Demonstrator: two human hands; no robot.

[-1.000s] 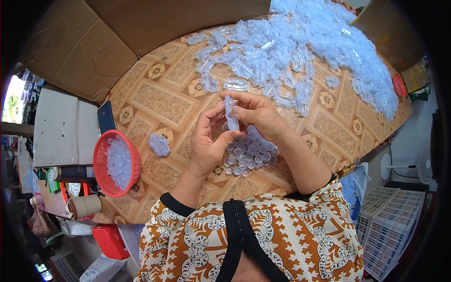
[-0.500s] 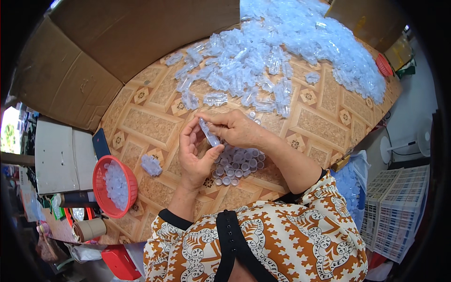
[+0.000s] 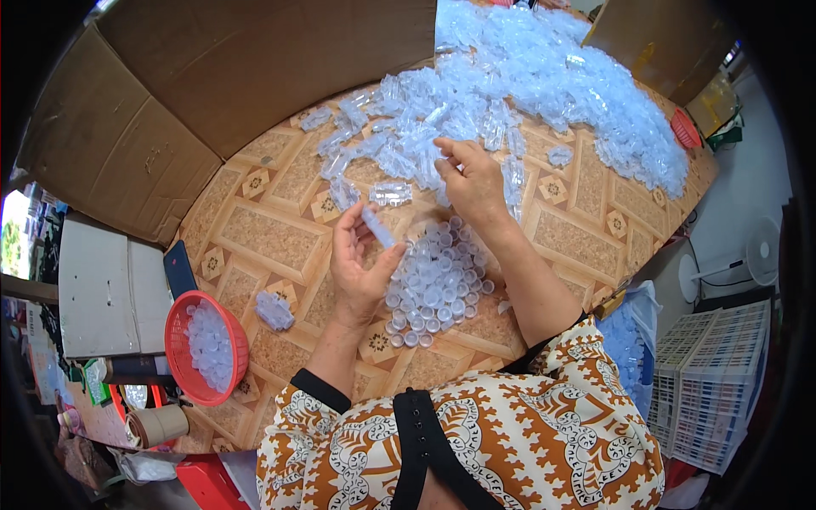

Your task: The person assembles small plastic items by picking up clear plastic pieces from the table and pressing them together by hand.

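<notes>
The left hand (image 3: 357, 270), left of the cap pile (image 3: 438, 276), pinches a clear plastic piece (image 3: 377, 229) at the pile's far-left edge; fingertips partly cover the piece. The right hand (image 3: 473, 180), beyond the pile, has curled fingers; whether they pinch anything cannot be determined. It obscures part of the clear heap (image 3: 544, 72) farther beyond. Left of the pile: red basket (image 3: 239, 340), contents indistinct.
</notes>
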